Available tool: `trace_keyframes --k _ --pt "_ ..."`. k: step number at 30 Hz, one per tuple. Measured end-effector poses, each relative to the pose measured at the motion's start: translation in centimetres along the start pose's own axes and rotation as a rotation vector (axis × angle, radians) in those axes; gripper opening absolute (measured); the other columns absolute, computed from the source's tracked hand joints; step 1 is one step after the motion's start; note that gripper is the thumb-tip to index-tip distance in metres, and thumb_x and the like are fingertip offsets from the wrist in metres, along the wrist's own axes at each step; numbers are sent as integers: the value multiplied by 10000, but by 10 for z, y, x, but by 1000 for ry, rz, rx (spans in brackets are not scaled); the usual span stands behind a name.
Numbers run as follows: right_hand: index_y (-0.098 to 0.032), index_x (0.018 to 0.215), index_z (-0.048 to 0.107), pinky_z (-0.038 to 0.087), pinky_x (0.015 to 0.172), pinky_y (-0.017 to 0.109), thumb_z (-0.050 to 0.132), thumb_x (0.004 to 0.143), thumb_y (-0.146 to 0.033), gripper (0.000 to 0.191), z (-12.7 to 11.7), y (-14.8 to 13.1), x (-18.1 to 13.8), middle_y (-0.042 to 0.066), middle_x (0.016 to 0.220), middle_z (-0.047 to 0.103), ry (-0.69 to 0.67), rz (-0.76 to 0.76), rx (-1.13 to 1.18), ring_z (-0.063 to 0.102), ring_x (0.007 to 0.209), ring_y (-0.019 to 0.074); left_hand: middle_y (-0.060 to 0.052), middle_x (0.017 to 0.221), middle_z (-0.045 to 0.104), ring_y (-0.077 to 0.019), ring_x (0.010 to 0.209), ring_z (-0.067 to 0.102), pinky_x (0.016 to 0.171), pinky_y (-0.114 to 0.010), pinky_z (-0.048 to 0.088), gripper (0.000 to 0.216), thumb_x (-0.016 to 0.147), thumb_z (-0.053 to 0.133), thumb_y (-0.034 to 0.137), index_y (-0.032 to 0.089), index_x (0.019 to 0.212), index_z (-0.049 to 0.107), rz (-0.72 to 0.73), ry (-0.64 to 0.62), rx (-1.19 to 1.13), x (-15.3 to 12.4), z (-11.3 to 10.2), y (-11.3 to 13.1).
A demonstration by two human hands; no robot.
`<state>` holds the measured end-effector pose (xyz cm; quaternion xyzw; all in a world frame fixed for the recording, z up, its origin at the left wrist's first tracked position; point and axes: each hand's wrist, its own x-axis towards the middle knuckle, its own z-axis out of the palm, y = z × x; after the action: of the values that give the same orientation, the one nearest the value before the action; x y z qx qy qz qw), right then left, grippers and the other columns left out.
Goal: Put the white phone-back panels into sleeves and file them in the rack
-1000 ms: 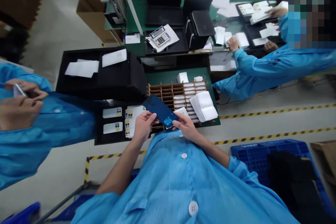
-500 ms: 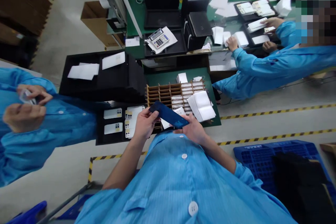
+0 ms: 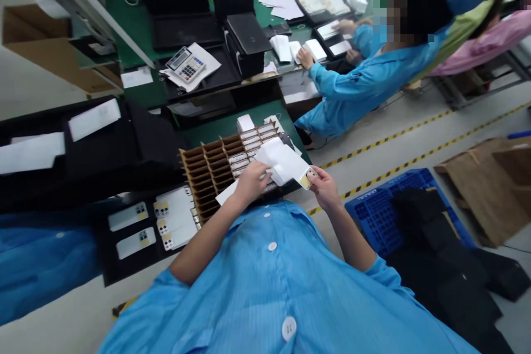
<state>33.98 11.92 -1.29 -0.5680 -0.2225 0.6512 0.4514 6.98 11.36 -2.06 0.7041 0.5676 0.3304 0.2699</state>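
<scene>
My right hand (image 3: 326, 188) is closed on the camera end of a phone back panel (image 3: 297, 170), its pale face up with a yellow patch and dark lens rings. The panel lies over a stack of thin white sheets (image 3: 276, 155). My left hand (image 3: 251, 182) has its fingers pinched at the left edge of these sheets, seemingly on one white sheet. Beneath both hands stands a cardboard divider box (image 3: 207, 168). Several of its slots at the right hold white-wrapped flat pieces (image 3: 255, 141); slots at the left look empty.
On the left, a black tray (image 3: 110, 265) carries several phone back panels (image 3: 178, 215). Stacked black trays (image 3: 153, 160) stand behind it. A calculator (image 3: 188, 66) lies on the bench. To the right a co-worker in blue (image 3: 352, 83) handles white pieces. A blue pallet (image 3: 385, 204) sits on the floor.
The view has swung right. The panel, earlier held in both hands dark side up, now shows its pale side and is in my right hand alone. My left hand has moved to the white sheets.
</scene>
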Motion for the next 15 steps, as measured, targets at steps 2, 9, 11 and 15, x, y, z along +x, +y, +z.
trace_keyframes --k 2,9,11,15 --pt "-211 1066 758 593 570 247 982 572 -386 570 -23 -4 10 15 907 805 104 -56 -20 719 712 165 -154 1212 745 -292 1188 644 1053 -448 538 142 947 699 219 169 1067 756 163 -212 152 23 36 9" --pt "-193 1127 720 607 576 286 937 621 -483 622 -50 8 19 51 960 809 162 -121 -100 737 754 201 -201 1151 674 -327 1134 574 961 -463 513 174 990 613 195 131 998 774 154 -445 498 43 84 18" --pt "-184 1139 720 616 579 295 941 619 -497 646 -51 13 18 65 974 814 163 -114 -109 743 769 213 -197 1092 675 -319 1097 573 950 -463 507 241 1010 545 145 132 949 778 154 -435 501 38 81 14" --pt "-167 1177 726 634 599 309 943 627 -497 677 -55 17 15 87 1019 820 151 -90 -124 755 799 225 -179 992 671 -308 1034 583 946 -455 499 279 1031 510 143 131 932 770 131 -406 491 32 75 11"
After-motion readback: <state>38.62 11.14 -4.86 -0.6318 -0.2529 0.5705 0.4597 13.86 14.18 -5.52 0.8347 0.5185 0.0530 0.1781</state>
